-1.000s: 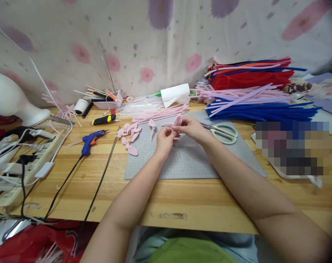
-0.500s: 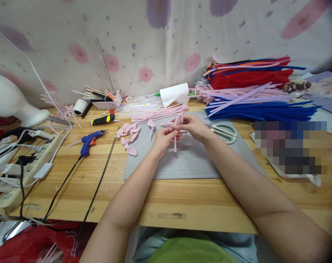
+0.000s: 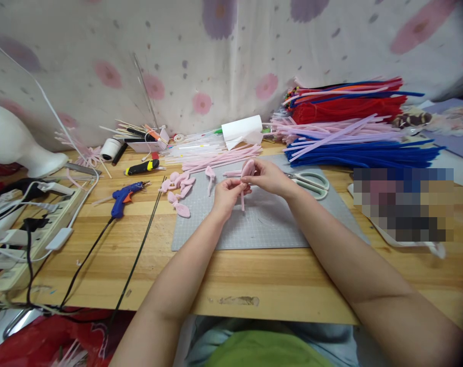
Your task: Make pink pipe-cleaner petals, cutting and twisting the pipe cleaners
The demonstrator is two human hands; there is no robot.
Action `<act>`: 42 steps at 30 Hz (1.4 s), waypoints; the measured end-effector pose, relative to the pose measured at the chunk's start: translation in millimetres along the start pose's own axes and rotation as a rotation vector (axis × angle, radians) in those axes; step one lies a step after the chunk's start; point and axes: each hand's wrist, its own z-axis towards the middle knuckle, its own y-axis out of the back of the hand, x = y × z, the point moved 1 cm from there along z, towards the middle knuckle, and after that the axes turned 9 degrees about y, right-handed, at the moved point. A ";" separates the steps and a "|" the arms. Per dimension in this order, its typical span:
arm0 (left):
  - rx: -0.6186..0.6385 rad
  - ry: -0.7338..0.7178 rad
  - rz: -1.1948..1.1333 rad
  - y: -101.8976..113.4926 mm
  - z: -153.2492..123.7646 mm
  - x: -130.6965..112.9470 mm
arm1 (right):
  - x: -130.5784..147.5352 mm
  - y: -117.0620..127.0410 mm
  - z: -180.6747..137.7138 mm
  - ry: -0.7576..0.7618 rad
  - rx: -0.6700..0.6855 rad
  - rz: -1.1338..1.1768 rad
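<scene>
Both hands meet above the grey cutting mat (image 3: 262,229). My left hand (image 3: 227,194) pinches a pink pipe cleaner (image 3: 247,171) bent into a petal loop, and a straight tail of it hangs down between the hands. My right hand (image 3: 267,177) pinches the same piece at the loop's base. Several finished pink petal shapes (image 3: 180,191) lie at the mat's left edge. Loose pink pipe cleaners (image 3: 220,159) lie just behind the hands.
Scissors (image 3: 311,182) lie right of my right hand. A blue glue gun (image 3: 125,196), a yellow-black utility knife (image 3: 143,166) and a power strip (image 3: 32,229) sit on the left. Stacks of blue, red and lilac pipe cleaners (image 3: 354,122) fill the back right. A white foam head (image 3: 13,140) stands far left.
The hands turned the pink piece: its straight tail, first hidden, now hangs down between them. Both hands stayed at the same spot over the mat.
</scene>
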 end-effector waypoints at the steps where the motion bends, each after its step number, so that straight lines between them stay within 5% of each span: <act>1: -0.020 -0.021 0.010 -0.7 1.4 1.6 | 0.4 -0.6 -0.2 0.001 -0.009 -0.031; 7: -0.141 -0.074 0.056 -3.0 7.3 4.8 | -3.9 -7.4 0.6 0.028 -0.127 0.017; 14: 0.101 0.144 -0.024 1.1 7.3 -1.7 | -15.5 -9.0 0.8 -0.026 -0.141 0.434; 17: 0.110 0.144 -0.011 0.4 8.2 -0.5 | -16.8 -9.8 1.6 -0.025 -0.140 0.427; 24: -0.088 0.087 -0.055 3.2 11.5 0.1 | -15.6 -6.4 4.8 -0.078 -0.142 0.390; 42: -0.029 0.089 -0.124 -2.8 9.6 2.3 | -18.1 -11.0 4.8 -0.098 -0.260 0.203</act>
